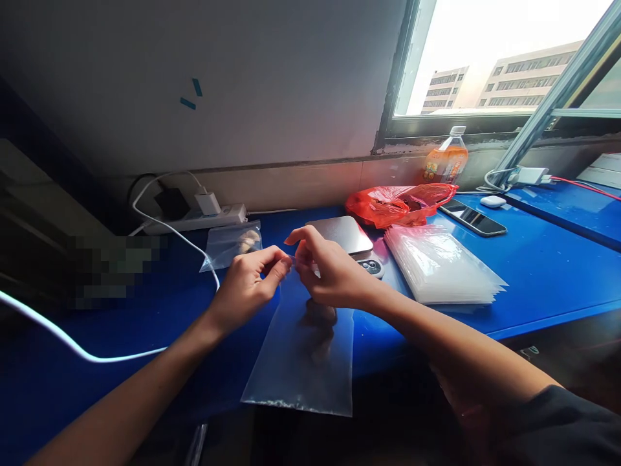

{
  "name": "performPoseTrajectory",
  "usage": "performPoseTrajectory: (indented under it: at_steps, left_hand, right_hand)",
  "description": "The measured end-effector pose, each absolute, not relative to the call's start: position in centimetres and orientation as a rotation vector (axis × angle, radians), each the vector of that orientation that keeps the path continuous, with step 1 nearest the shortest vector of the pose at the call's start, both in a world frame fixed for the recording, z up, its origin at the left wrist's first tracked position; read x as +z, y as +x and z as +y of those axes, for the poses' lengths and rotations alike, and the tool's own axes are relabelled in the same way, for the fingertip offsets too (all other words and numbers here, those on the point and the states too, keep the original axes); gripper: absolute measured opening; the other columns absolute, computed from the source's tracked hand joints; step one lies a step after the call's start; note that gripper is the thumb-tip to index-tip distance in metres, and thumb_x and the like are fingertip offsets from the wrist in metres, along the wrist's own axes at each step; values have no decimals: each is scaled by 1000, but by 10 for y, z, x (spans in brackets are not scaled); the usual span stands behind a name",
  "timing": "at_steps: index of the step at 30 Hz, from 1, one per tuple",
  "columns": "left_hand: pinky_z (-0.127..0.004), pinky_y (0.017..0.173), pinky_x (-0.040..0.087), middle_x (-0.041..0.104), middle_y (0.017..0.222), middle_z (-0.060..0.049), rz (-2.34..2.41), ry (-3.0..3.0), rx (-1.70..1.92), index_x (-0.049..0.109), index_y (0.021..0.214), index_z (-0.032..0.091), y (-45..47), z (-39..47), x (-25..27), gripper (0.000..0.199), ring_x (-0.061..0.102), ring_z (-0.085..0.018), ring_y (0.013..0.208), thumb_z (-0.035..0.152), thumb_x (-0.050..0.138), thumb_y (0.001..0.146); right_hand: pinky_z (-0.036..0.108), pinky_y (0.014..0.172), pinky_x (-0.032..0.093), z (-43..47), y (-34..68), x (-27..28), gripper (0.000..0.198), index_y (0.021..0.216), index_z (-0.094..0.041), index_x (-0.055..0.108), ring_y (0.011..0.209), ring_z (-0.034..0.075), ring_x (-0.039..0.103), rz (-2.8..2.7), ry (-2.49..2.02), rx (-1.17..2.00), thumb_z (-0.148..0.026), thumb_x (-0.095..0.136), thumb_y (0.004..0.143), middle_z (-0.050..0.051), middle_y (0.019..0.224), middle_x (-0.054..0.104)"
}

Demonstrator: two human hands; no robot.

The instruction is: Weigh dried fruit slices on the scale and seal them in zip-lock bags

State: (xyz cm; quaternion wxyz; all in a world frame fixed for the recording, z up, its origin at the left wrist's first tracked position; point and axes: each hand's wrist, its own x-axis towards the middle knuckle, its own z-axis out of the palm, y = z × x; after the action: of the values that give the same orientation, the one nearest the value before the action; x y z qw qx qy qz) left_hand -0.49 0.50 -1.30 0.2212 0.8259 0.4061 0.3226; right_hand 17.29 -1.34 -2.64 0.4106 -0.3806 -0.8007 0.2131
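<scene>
Clear bag, top partly behind right hand

The bare left hand is pinched, thumb to fingers, beside the bare right hand, whose index finger is bent; both bare forearms are stretched inward.

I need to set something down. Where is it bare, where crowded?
Broad bare blue tabletop: right of the stack of clear plastic bags, before the black rectangular phone; a smaller patch between the right forearm and transparent plastic bag. Crowded behind the right hand: square silver scale, crumpled red plastic bag.
</scene>
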Motion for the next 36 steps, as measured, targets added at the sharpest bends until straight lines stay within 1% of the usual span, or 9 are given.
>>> performPoseTrajectory:
  at_steps: [3,7,11,16,19,24,28,33,36]
  left_hand:
    - [-26,54,38,56,61,1,1098,2296,911,62,72,19,-4,3,-12,28,50,-15,55,39,50,87]
    - [-27,58,39,59,65,0,1073,2338,949,63,73,19,-6,4,-9,27,54,-16,61,38,50,88]
    - [-27,61,41,60,68,0,1062,2304,953,64,72,20,-12,7,-4,26,56,-16,66,37,53,88]
    - [-26,57,39,59,64,1,1115,2230,1049,62,70,19,-16,5,6,24,54,-15,61,36,57,85]
    - [-26,55,39,58,64,1,1138,2188,1113,63,71,19,-20,5,11,21,53,-14,60,34,58,85]
    - [-26,64,42,59,67,3,1141,2146,1208,64,74,19,-30,10,17,16,54,-14,67,28,60,87]
    - [-28,68,41,56,68,3,1150,2099,1256,61,74,18,-38,16,22,16,52,-14,69,23,57,88]
    - [-25,66,43,54,66,4,1182,1822,1537,57,72,16,-56,38,23,15,50,-11,65,21,57,86]
    - [-23,65,46,58,71,5,1322,1806,1588,59,82,16,-68,55,18,11,53,-10,65,26,60,87]
  right_hand:
    - [23,61,38,-15,171,-26,43,109,-20,40,68,12,52,-1968,-974,554,-5,49,70,-4,77,53]
    - [25,66,41,-15,172,-24,39,106,-22,39,74,13,54,-1915,-951,616,-7,49,71,-3,80,54]
    - [25,67,40,-11,176,-19,35,102,-22,37,71,11,51,-1867,-878,654,-9,48,72,-4,78,54]
    - [27,65,39,-4,185,-17,30,97,-22,36,68,11,48,-1831,-908,621,-12,50,73,-4,76,53]
    - [27,65,39,-1,191,-15,26,94,-22,38,69,12,49,-1803,-941,581,-16,52,73,-3,76,51]
    - [25,60,37,1,197,-13,29,96,-23,35,66,11,46,-1716,-1002,668,-19,52,74,-5,74,49]
    - [24,55,35,5,201,-13,33,100,-25,31,60,10,46,-1583,-1015,672,-18,52,75,-6,72,48]
    - [24,56,35,10,219,-6,31,100,-25,32,59,10,44,-1360,-1050,557,-15,48,76,-6,72,43]
    - [24,56,36,4,217,-3,31,104,-25,36,62,10,47,-1359,-1021,577,-17,50,77,-5,74,47]
